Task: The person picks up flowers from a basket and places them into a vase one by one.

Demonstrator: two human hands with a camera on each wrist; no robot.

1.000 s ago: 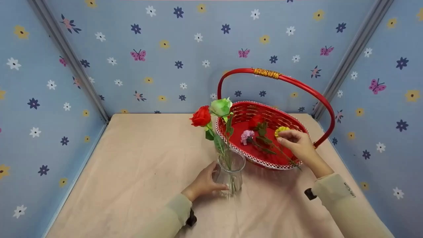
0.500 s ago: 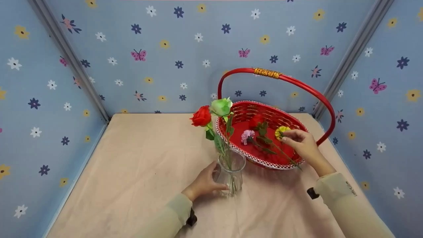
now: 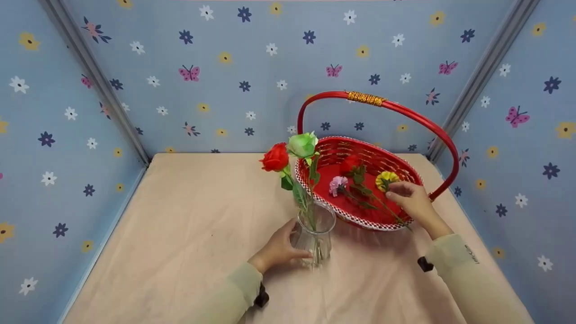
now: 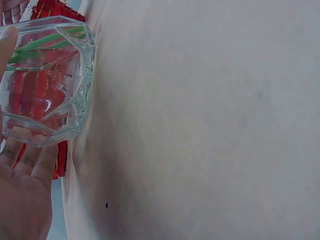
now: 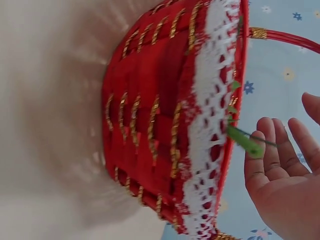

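Note:
My left hand (image 3: 281,247) holds the clear glass vase (image 3: 310,249) from its left side, thumb in front and fingers behind. Through the glass, green stems show in the left wrist view, where the vase's faceted base (image 4: 75,100) faces the camera. A red rose (image 3: 275,157) and a pale green rose (image 3: 302,144) stand in the vase, leaning left. Over the red basket (image 3: 355,221), my right hand (image 3: 414,200) pinches a yellow flower (image 3: 386,180) just under its head. Its palm shows in the right wrist view, beside a green stem end (image 5: 245,142) poking over the rim.
Inside the basket lie a pink carnation (image 3: 338,185) and another red flower (image 3: 350,164). The tall red handle (image 3: 418,118), wrapped in gold at the top, arches above and right of my right hand. Patterned blue walls (image 3: 243,103) enclose the cloth-covered table (image 3: 193,234).
My right hand has drawn back slightly to the right, and the yellow flower's head has turned so that more of it shows. The left hand and vase stay in place.

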